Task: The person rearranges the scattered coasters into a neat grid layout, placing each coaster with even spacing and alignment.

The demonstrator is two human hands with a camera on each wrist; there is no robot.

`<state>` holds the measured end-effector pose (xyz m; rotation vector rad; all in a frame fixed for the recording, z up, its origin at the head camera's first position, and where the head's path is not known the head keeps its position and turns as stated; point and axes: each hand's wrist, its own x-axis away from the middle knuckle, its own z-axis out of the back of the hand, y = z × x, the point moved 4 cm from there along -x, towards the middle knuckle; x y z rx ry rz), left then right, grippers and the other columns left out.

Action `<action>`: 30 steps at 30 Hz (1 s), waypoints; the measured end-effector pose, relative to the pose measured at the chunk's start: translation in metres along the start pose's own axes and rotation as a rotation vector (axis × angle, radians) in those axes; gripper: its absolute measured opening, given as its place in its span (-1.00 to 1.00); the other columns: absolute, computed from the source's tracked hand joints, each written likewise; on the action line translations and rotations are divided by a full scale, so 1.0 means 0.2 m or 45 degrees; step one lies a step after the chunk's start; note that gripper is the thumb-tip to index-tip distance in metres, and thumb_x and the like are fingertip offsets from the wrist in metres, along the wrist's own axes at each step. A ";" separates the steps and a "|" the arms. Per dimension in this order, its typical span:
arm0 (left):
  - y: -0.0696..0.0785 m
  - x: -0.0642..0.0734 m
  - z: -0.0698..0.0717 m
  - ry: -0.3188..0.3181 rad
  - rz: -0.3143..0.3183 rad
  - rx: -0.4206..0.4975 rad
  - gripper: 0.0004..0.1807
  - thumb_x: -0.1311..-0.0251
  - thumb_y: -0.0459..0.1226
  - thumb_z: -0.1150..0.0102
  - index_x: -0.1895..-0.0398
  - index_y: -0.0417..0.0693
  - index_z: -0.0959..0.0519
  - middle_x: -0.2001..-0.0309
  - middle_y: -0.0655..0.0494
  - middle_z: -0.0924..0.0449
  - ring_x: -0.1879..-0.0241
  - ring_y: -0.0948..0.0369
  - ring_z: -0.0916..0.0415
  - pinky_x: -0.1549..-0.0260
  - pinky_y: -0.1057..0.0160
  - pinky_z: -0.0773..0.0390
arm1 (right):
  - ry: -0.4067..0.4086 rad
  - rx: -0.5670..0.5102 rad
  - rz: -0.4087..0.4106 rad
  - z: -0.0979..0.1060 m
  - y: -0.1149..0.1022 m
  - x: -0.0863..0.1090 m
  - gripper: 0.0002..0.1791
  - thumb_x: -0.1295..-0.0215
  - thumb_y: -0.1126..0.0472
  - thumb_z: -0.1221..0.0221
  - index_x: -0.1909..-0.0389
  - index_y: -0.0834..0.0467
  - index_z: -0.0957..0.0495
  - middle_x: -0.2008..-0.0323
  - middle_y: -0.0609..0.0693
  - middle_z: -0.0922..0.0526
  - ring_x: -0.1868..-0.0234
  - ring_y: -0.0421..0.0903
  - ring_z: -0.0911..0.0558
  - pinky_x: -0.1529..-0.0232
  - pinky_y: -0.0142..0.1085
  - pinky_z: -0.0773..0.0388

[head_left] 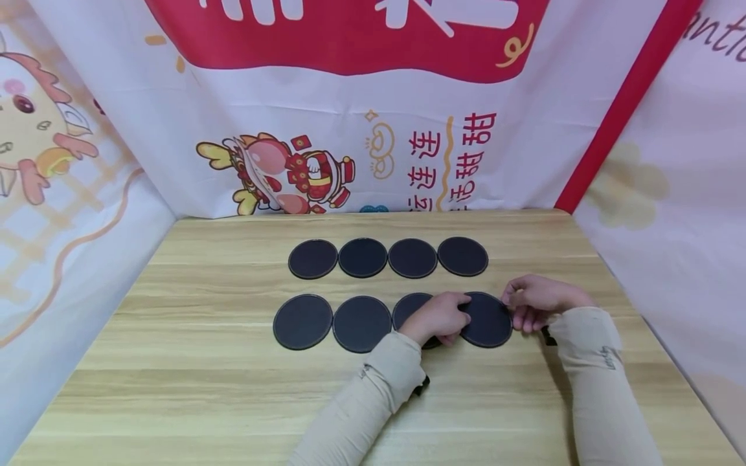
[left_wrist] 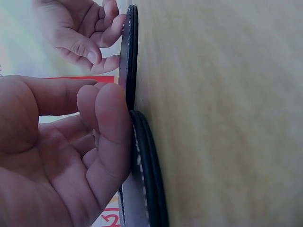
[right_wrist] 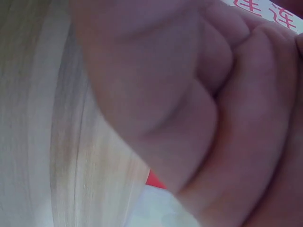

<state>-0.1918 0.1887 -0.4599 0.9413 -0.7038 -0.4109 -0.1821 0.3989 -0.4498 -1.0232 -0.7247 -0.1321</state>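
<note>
Several round black coasters with a stitched rim lie in two rows on the table. My left hand [head_left: 440, 316] reaches over the third coaster [head_left: 408, 307] of the front row, its index finger stretched onto the left edge of the rightmost front coaster [head_left: 488, 327]. At that coaster's right edge, the fingertips of my right hand [head_left: 539, 301] touch the rim. In the left wrist view the coaster [left_wrist: 127, 61] lies flat between both hands, and a nearer coaster [left_wrist: 142, 177] sits under the left hand's fingers. Bent fingers of the right hand [right_wrist: 189, 104] fill the right wrist view.
Behind, the back row of coasters [head_left: 412, 257] runs side by side. The wood-grain table [head_left: 204, 388] ends at a printed cloth [head_left: 326, 103] at the back, with more printed cloth along both sides.
</note>
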 end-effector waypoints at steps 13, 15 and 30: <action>-0.01 -0.03 -0.01 -0.001 0.016 0.002 -0.45 -0.43 -0.36 -0.06 -0.48 -0.03 -0.37 0.82 0.13 -0.22 0.82 0.23 -0.21 0.73 0.31 -0.48 | 0.001 -0.018 0.001 0.02 0.01 -0.01 -0.77 -0.55 0.25 0.02 0.01 0.35 -0.46 0.52 0.20 -0.67 0.61 -0.08 -0.64 0.58 -0.29 -0.61; -0.01 -0.03 -0.01 -0.002 0.021 0.001 -0.45 -0.43 -0.36 -0.07 -0.47 -0.03 -0.37 0.82 0.13 -0.22 0.82 0.23 -0.20 0.72 0.30 -0.49 | -0.002 -0.014 0.006 0.02 0.01 -0.01 -0.76 -0.54 0.24 0.02 0.01 0.36 -0.46 0.52 0.20 -0.67 0.61 -0.08 -0.65 0.57 -0.28 -0.62; 0.02 -0.01 0.00 0.050 -0.145 -0.275 -0.44 -0.47 -0.17 -0.09 -0.50 0.08 -0.34 0.26 0.08 -0.66 0.53 0.27 -0.55 0.32 0.30 -0.60 | 0.033 0.056 0.080 0.00 0.03 0.03 -0.68 -0.54 0.21 0.00 -0.07 0.39 -0.46 0.46 0.23 -0.69 0.56 -0.04 -0.66 0.52 -0.23 -0.64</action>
